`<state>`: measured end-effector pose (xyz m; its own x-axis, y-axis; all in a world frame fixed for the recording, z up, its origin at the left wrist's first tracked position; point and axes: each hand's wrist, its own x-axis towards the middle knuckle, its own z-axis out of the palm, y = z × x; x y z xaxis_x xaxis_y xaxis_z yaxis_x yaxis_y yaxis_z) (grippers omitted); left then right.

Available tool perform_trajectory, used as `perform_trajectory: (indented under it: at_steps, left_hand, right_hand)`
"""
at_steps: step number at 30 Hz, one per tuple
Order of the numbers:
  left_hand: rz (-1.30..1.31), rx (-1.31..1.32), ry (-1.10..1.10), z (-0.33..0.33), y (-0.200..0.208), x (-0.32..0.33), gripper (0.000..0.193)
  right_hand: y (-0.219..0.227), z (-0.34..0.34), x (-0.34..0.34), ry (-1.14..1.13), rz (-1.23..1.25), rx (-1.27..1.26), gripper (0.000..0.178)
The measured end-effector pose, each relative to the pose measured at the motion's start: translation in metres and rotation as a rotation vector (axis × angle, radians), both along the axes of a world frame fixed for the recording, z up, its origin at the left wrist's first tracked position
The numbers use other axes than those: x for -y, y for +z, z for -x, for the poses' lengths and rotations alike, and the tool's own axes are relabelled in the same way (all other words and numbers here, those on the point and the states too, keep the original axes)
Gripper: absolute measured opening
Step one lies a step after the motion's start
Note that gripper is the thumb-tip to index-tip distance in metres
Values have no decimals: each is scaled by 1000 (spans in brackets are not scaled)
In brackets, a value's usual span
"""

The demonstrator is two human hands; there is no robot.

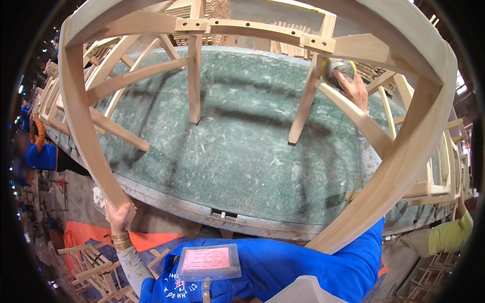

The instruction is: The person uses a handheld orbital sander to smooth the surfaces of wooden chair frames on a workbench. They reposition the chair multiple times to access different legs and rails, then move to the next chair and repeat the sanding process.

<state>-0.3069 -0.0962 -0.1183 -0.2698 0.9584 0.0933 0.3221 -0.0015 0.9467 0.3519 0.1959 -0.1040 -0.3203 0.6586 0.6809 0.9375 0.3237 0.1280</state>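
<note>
A bare wooden chair frame [394, 171] with curved members and straight legs stands tilted over the green worktop [237, 166]. My left hand [119, 216] is closed around the lower end of its left curved piece. At the far right, my right hand [354, 92] grips a round power sander [339, 68] with a yellow rim. The sander is beside a leg and the crosspiece joint of the frame; whether its pad touches the wood is hidden. Small dark holes show along the top crosspiece [247, 24]. The right curved member comes down close against my blue shirt.
More wooden chair frames stand at the left [53, 108] and right [429, 189] of the worktop. Stacked wood pieces [212, 17] lie beyond it. A co-worker in blue [43, 156] is at the left, another in yellow-green [451, 236] at the right. Orange sheeting [81, 235] covers the floor.
</note>
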Motion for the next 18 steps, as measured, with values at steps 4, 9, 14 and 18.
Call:
perform_trajectory:
  at_steps: [4,9,14,18]
  left_hand:
    - [-34,4,-43,3,-6,3,46]
    - [-11,-28,1,10,-12,6,45]
    - [-13,-20,-8,18,-20,8,44]
    - [6,-10,-21,13,-15,7,42]
  right_hand:
    - [-2,8,2,12,3,41,72]
    - [4,3,0,6,44,29,74]
    - [9,0,3,-67,-9,63,74]
    - [2,-14,12,-140,-14,36,76]
